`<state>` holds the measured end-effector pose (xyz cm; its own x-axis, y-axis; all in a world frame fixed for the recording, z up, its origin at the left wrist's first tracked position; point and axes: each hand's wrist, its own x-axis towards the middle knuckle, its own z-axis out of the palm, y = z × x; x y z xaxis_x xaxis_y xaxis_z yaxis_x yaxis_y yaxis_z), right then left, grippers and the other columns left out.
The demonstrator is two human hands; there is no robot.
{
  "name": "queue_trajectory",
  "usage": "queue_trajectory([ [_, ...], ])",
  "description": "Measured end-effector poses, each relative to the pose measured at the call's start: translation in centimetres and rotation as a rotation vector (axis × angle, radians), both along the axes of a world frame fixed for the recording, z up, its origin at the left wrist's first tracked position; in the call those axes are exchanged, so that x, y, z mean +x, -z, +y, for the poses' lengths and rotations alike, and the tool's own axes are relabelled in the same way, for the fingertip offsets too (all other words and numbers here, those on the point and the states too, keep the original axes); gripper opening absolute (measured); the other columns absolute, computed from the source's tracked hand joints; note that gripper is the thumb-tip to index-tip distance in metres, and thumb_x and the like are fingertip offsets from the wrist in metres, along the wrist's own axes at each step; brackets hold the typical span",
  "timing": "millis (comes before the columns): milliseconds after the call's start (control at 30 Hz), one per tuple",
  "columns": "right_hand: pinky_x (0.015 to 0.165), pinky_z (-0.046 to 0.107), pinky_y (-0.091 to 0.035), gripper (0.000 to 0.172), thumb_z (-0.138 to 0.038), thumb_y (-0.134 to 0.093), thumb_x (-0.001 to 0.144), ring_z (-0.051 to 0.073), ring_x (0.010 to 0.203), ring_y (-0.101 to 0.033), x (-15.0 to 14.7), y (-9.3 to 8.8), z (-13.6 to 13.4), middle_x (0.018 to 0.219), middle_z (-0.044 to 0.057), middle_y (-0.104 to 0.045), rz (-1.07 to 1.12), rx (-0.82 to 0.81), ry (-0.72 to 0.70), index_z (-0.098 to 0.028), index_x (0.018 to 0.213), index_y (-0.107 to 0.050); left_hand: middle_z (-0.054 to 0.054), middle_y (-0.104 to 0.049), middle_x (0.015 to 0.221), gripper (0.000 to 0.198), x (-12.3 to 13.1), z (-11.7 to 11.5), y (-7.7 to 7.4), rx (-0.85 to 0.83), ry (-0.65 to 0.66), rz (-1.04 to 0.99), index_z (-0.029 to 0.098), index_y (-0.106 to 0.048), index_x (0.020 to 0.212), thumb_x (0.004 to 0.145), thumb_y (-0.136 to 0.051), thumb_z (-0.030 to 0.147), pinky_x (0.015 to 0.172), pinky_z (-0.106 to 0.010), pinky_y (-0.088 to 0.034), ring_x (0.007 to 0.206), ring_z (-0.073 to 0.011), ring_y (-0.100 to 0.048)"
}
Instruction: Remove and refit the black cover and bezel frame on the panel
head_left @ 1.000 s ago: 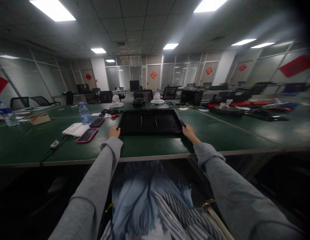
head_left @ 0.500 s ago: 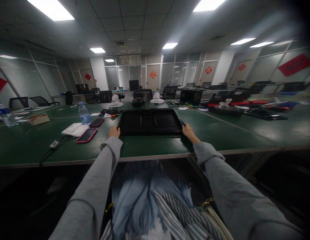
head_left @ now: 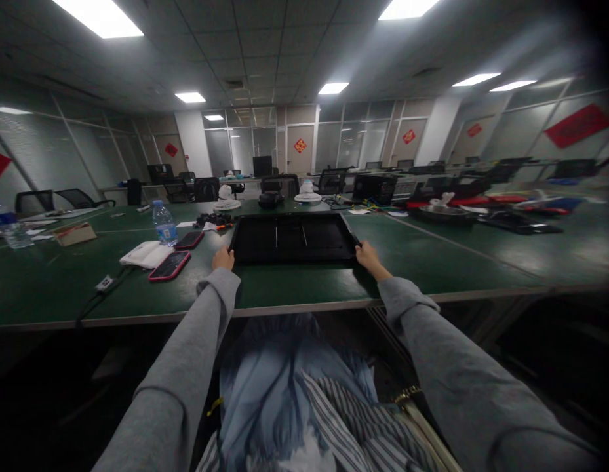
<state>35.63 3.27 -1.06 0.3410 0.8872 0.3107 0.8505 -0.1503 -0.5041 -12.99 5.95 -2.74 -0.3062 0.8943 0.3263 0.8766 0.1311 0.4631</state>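
On the green bench [head_left: 432, 262], the left hand [head_left: 223, 259] and right hand [head_left: 367, 254] each clasp a near corner of the black tray [head_left: 293, 239], which an uneven pull might skew into the red-cased phone [head_left: 169, 265] nearby.

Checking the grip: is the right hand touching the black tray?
Touching. The head view shows the right hand closed on the black tray at its near right corner, with no gap.

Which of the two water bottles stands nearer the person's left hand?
The bottle beside the red-cased phones, left of the black tray; the other bottle stands at the picture's far left.
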Motion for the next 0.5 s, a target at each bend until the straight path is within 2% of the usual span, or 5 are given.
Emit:
queue_trajectory([
  [100, 0.097, 0.034, -0.045, 0.043, -0.022, -0.039, 0.097, 0.027, 0.115, -0.061, 0.1, 0.1, 0.2, 0.121, 0.022, -0.065, -0.003, -0.025, 0.015, -0.006, 0.133, -0.057, -0.014, -0.067, 0.128, 0.034, -0.2, 0.3, 0.1, 0.002, 0.012, -0.012, 0.019, -0.062, 0.125, 0.098, -0.048, 0.033, 0.099, -0.037, -0.046, 0.12, -0.0268, -0.061],
  [300, 0.103, 0.033, -0.042, 0.045, -0.017, -0.037, 0.096, 0.026, 0.121, -0.058, 0.5, 0.8, 1.2, 0.129, 0.021, -0.062, -0.056, -0.035, -0.04, -0.004, 0.136, -0.055, -0.014, -0.068, 0.127, 0.033, -0.4, 0.1, -0.1, 0.004, 0.015, -0.05, 0.018, -0.064, 0.124, 0.096, -0.052, 0.031, 0.1, -0.035, -0.046, 0.12, -0.0253, -0.062],
  [500, 0.106, 0.035, -0.04, 0.054, -0.014, -0.036, 0.094, 0.026, 0.127, -0.055, 0.7, 1.2, 1.8, 0.134, 0.024, -0.058, -0.097, -0.004, -0.027, 0.001, 0.146, -0.044, -0.011, -0.067, 0.131, 0.036, -0.4, 0.1, -0.4, -0.026, 0.017, -0.15, 0.019, -0.06, 0.128, 0.094, -0.056, 0.029, 0.102, -0.032, -0.044, 0.123, -0.0215, -0.061],
])
